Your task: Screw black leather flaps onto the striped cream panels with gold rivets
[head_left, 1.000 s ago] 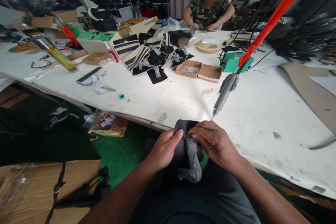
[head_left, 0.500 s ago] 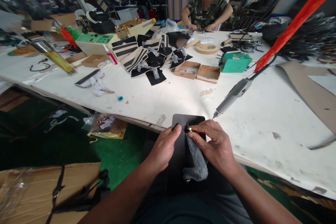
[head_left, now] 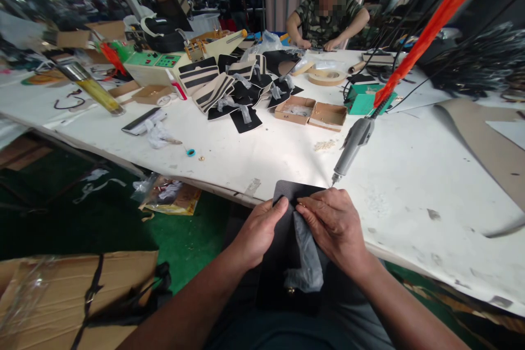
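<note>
My left hand (head_left: 259, 232) grips the left edge of a black flat panel (head_left: 283, 254), thumb on top, near my lap at the table's edge. Over the panel's upper right part, my right hand (head_left: 337, 225) is closed in a pinch. A speck of a small gold-coloured metal fitting (head_left: 302, 206) shows at its fingertips, mostly hidden. A plastic-wrapped strap-like piece (head_left: 308, 257) runs down the panel from those fingers. At its lower end sits a second gold-coloured fitting (head_left: 291, 290). Just above my right knuckles, a grey electric screwdriver (head_left: 353, 146) hangs tip down.
An orange-wrapped cable (head_left: 435, 27) leads up from the screwdriver. Small cardboard boxes (head_left: 327, 116), a green box (head_left: 365, 99), piled black-and-beige panels (head_left: 241, 87) and a blue ring-shaped item (head_left: 191, 152) lie on the white table (head_left: 229, 161). A co-worker (head_left: 330, 16) sits across.
My right fingers have closed further over the gold-coloured fitting, covering most of it. The screwdriver has swung slightly to a steeper angle. My view has shifted a little.
</note>
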Action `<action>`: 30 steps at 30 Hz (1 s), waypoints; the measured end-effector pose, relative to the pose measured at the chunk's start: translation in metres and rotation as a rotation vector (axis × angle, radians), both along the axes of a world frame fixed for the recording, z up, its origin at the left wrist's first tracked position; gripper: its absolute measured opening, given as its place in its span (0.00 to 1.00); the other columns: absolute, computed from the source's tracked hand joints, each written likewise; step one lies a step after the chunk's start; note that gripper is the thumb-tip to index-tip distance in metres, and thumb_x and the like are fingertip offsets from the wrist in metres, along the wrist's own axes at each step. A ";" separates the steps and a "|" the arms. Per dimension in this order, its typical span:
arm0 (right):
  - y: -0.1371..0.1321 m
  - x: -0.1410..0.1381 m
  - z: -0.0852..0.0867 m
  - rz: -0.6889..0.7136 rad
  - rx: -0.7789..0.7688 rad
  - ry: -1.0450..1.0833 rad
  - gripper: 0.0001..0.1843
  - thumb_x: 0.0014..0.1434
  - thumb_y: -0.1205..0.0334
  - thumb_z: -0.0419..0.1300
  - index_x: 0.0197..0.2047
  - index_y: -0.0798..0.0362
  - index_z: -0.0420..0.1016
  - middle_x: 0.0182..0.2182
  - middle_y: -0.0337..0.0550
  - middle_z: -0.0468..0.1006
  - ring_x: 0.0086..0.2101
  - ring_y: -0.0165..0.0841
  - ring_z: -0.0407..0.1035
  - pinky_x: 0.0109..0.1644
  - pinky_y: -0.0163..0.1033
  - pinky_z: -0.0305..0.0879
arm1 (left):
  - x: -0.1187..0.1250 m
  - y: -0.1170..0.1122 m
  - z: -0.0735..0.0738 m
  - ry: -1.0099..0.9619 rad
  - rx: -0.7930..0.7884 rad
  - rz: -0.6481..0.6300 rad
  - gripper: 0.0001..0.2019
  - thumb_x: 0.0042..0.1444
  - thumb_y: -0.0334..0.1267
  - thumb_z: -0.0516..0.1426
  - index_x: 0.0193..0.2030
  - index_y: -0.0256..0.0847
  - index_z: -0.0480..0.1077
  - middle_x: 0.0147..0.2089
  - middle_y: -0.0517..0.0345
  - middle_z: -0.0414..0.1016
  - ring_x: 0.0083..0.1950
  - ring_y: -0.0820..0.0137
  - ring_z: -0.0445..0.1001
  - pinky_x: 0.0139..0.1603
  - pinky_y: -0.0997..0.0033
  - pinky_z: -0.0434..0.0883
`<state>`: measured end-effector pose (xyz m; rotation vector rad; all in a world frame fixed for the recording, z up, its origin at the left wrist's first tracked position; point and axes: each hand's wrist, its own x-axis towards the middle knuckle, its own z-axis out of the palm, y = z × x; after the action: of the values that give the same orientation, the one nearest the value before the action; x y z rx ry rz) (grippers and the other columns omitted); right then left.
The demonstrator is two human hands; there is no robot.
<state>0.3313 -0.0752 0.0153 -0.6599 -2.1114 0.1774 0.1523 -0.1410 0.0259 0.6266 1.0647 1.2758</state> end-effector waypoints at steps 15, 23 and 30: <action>0.024 0.012 0.001 -0.003 -0.592 0.292 0.21 0.64 0.47 0.70 0.55 0.48 0.83 0.45 0.44 0.80 0.45 0.30 0.74 0.52 0.38 0.72 | -0.002 0.007 0.009 -0.013 0.006 -0.061 0.21 0.63 0.52 0.64 0.54 0.39 0.81 0.56 0.49 0.85 0.58 0.59 0.81 0.64 0.65 0.75; 0.010 0.015 -0.005 0.042 -1.391 0.590 0.32 0.55 0.37 0.74 0.48 0.58 0.80 0.39 0.48 0.82 0.35 0.32 0.75 0.39 0.36 0.73 | 0.005 0.010 0.002 -0.095 -0.070 -0.005 0.22 0.61 0.53 0.67 0.55 0.40 0.82 0.58 0.49 0.85 0.62 0.56 0.81 0.72 0.57 0.73; 0.029 0.010 -0.001 -0.096 -1.245 0.833 0.31 0.56 0.37 0.72 0.48 0.56 0.78 0.38 0.46 0.83 0.34 0.33 0.76 0.38 0.37 0.74 | 0.001 -0.008 -0.013 0.018 -0.156 -0.330 0.23 0.60 0.54 0.68 0.53 0.37 0.83 0.49 0.49 0.88 0.50 0.60 0.84 0.55 0.67 0.77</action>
<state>0.3414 -0.0462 0.0141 -1.1040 -0.9731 1.4886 0.1536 -0.1492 0.0128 0.6642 1.0158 0.8946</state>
